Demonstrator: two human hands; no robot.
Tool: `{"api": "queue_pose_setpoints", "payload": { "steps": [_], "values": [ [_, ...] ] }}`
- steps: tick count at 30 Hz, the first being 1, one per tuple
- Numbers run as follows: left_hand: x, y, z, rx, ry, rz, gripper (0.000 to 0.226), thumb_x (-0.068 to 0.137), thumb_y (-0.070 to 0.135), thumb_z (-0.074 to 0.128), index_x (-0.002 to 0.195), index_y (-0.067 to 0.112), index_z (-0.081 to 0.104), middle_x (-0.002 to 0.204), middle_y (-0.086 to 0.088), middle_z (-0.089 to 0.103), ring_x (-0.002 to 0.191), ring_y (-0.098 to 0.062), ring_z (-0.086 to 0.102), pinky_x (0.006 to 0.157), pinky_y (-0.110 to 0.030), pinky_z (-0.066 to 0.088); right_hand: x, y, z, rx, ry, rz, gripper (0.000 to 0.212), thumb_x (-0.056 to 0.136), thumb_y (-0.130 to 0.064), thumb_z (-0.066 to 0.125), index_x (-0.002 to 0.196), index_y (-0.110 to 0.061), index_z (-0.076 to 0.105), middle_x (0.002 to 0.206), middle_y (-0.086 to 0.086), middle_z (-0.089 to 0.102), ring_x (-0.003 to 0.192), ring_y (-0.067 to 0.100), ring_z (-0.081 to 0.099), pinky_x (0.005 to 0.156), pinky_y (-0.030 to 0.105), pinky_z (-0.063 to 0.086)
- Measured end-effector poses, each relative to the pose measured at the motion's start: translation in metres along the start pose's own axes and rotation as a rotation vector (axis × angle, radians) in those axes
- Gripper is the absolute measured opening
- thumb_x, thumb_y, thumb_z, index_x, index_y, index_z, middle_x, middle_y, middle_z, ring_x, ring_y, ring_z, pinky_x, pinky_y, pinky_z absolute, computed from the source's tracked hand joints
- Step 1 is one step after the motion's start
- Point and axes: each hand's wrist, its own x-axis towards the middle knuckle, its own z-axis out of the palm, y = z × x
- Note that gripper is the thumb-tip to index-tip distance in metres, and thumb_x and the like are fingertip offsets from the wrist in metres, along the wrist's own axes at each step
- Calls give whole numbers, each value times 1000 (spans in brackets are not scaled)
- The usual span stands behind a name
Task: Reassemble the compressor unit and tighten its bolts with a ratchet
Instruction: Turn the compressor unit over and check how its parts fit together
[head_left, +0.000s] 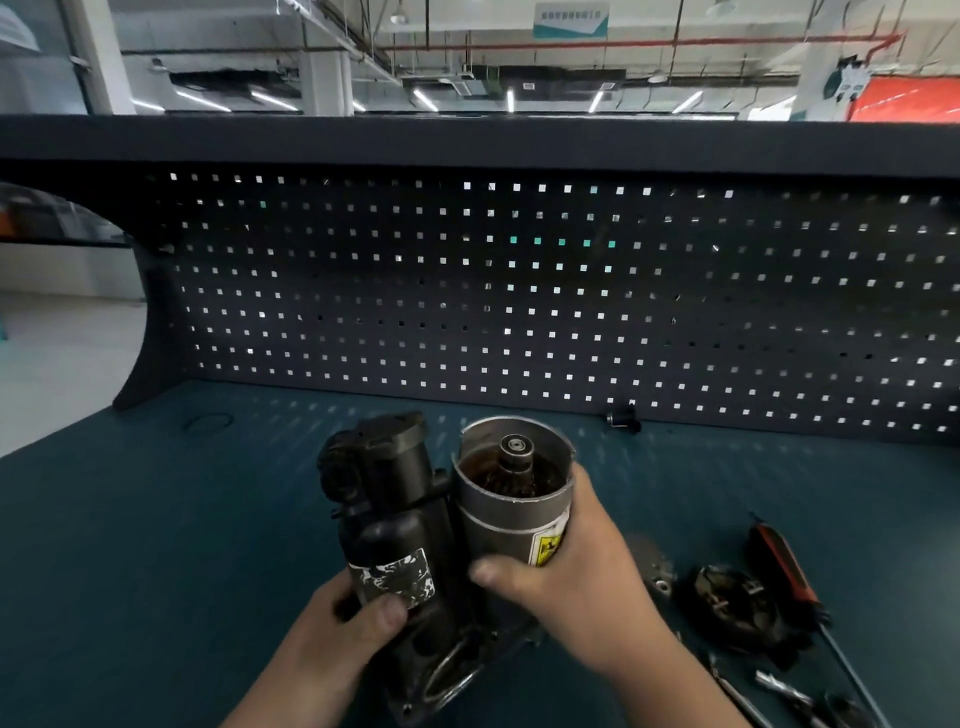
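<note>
head view: the compressor unit (436, 530) is held upright over the teal bench top (156, 545), in the lower middle of the frame, its mounting flange toward the person. the step in hand looks like readying the open end for its cover. the black round end cap (737, 603) and a grey metal disc (657, 571) lie on the bench just right of the right hand (587, 561), near a red-and-black-handled screwdriver (784, 566) and chrome ratchet pieces (779, 686). best to steady the unit upright with the left hand (337, 629) alone, keep fingers off the open rim, and seat the cap square over the shaft before any bolt goes in.

the left hand grips the black cylindrical body with a torn white label (395, 499) low down, thumb (387, 613) pressed on the label's lower edge. the right hand is wrapped round the grey metal cylindrical housing with a yellow warning sticker (493, 514), thumb across its front, fingers behind it and hidden. the housing's top is open, and a steel shaft with a bearing (516, 449) stands among brown windings inside.
</note>
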Motion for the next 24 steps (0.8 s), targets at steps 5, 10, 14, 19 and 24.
{"api": "queue_pose_setpoints", "payload": {
  "steps": [5,10,14,19,24],
  "values": [
    [2,13,-3,140,-49,22,81,20,74,82,80,19,78,88,-8,74,85,-15,70,72,-19,52,4,1,-2,-42,-11,34,81,41,-67,78,111,-53,40,103,-35,61,92,-11,60,79,22,51],
    [-2,37,-13,383,-184,49,92,42,76,76,110,14,67,109,7,71,106,-10,64,83,-18,48,2,0,1,-137,47,59,77,38,-77,67,106,-57,37,100,-41,57,88,-14,57,75,19,48],
    [-6,40,-15,410,-207,57,94,41,75,77,116,21,59,113,19,67,109,-2,60,85,-15,48,2,-2,3,-175,54,88,74,36,-83,61,100,-63,31,97,-39,56,85,-18,53,68,12,40],
    [-9,43,-13,486,-203,120,91,45,78,73,118,24,59,114,22,65,109,1,59,86,-12,46,1,-3,5,-222,74,87,84,36,-86,54,110,-52,32,97,-32,56,80,-8,50,65,16,37],
    [-14,51,-8,518,-185,158,76,53,74,71,113,28,60,109,21,67,101,4,62,77,-7,44,0,-4,6,-273,73,85,88,37,-86,51,114,-47,33,108,-25,58,93,5,56,71,27,41]
  ]
}}
